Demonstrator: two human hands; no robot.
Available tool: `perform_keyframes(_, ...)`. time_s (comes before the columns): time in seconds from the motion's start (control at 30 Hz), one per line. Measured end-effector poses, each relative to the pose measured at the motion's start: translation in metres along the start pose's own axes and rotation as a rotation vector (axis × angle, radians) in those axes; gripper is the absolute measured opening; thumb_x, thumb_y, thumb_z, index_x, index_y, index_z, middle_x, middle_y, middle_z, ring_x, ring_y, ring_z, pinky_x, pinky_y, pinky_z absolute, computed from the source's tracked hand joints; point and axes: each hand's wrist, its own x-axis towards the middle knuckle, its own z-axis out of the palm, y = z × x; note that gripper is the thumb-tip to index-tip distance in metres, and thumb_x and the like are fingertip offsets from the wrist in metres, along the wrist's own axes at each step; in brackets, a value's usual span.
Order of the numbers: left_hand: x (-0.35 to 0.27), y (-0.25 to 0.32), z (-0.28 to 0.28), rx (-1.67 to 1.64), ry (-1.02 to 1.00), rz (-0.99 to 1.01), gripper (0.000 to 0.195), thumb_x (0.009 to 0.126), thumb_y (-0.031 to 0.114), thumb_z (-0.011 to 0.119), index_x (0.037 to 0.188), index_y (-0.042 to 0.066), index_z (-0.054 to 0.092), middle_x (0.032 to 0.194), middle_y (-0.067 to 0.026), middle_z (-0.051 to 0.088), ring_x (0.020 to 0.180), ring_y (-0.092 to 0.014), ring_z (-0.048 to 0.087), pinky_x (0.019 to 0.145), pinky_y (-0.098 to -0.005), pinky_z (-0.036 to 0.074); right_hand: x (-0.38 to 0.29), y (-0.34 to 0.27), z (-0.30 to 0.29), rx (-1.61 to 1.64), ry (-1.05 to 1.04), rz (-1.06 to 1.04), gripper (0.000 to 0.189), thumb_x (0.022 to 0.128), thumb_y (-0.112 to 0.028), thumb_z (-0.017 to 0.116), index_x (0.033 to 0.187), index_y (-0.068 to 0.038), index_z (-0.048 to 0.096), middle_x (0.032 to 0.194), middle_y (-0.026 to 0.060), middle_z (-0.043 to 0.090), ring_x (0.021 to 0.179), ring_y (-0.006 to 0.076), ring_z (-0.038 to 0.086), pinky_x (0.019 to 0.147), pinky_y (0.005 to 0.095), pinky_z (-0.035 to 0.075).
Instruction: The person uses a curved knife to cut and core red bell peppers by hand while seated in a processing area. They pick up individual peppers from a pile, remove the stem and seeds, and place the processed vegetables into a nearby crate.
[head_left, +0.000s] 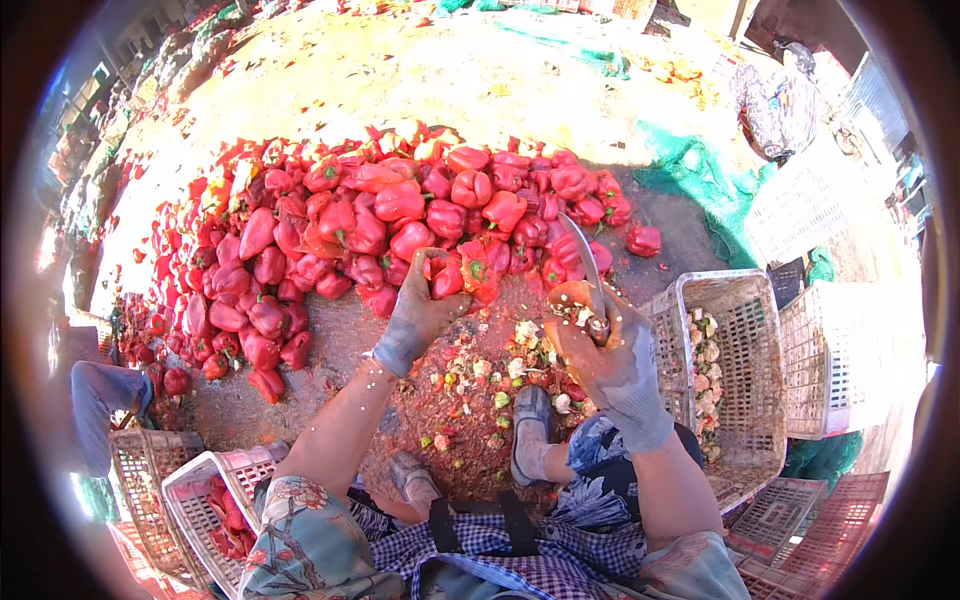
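My left hand (426, 315), in a stained grey work glove, holds a red bell pepper (448, 277) in front of the pile. The pepper looks cut open, with pale green flesh and seeds at its right side. A knife with a narrow curved blade (587, 259) is gripped in my right hand (611, 352), its tip pointing up and away from me. Pale seeds stick to that glove's orange-stained fingers. Beyond both hands spreads a large heap of red bell peppers (367, 217), several with green stems.
Seeds, cores and scraps (465, 390) litter the ground around my shoes. At right, a plastic crate (750, 390) holds pale pepper cores (705, 375). Red pepper pieces (229, 517) lie in a white crate (187, 487) at lower left. Another person's leg (109, 405) shows at left. Green netting (694, 176) lies beyond, right.
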Motion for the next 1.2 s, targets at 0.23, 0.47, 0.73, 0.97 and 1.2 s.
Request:
perform_keyframes(0.23,-0.063,0.077,0.014,0.783,-0.005,0.425,0.049,0.074,-0.005,0.069,0.115,0.005,0.044,0.107,-0.0065,0.059,0.094,-0.012,0.059,0.084,-0.0286,0.05,-0.004,-0.009,0.046,-0.271,0.089,-0.369,0.055,0.077,-0.023,0.078,0.119,0.002,0.053,0.096,0.0166,0.065,0.083,0.03,0.065,0.074,0.038,0.052)
perform_keyframes(0.47,-0.101,0.093,0.008,0.601,0.007,0.379,0.05,0.073,-0.004,0.07,0.115,0.004,0.044,0.109,-0.0059,0.055,0.104,-0.011,0.053,0.091,-0.0275,0.045,-0.011,-0.01,0.054,0.196,-0.052,-0.246,0.061,0.073,-0.02,0.083,0.12,0.003,0.052,0.102,0.0171,0.064,0.087,0.0277,0.065,0.071,0.0345,0.053)
perform_keyframes(0.73,-0.096,0.077,0.015,0.723,0.103,0.541,0.049,0.066,-0.006,0.064,0.112,0.003,0.047,0.105,-0.0124,0.054,0.099,-0.023,0.057,0.087,-0.0328,0.047,-0.001,-0.018,0.054,-0.233,-0.07,-0.205,0.062,0.073,-0.031,0.078,0.123,-0.005,0.053,0.098,0.0159,0.062,0.081,0.0292,0.065,0.064,0.0388,0.053)
perform_keyframes(0.97,-0.094,0.07,0.019,0.897,0.078,0.655,0.052,0.062,-0.004,0.064,0.112,0.001,0.048,0.107,-0.0207,0.053,0.102,-0.04,0.054,0.088,-0.0431,0.046,-0.001,-0.012,0.061,-0.383,-0.191,-0.185,0.05,0.075,-0.027,0.07,0.121,-0.012,0.055,0.096,0.0158,0.064,0.065,0.032,0.065,0.06,0.0408,0.051)
perform_keyframes(1.2,-0.095,0.079,0.012,0.831,0.123,0.565,0.045,0.064,-0.003,0.063,0.105,0.001,0.047,0.095,-0.016,0.056,0.088,-0.032,0.06,0.08,-0.0356,0.049,0.003,-0.005,0.052,0.14,-0.181,0.084,0.032,0.082,-0.023,0.071,0.103,-0.002,0.061,0.089,0.0138,0.066,0.083,0.0295,0.066,0.072,0.0366,0.05)
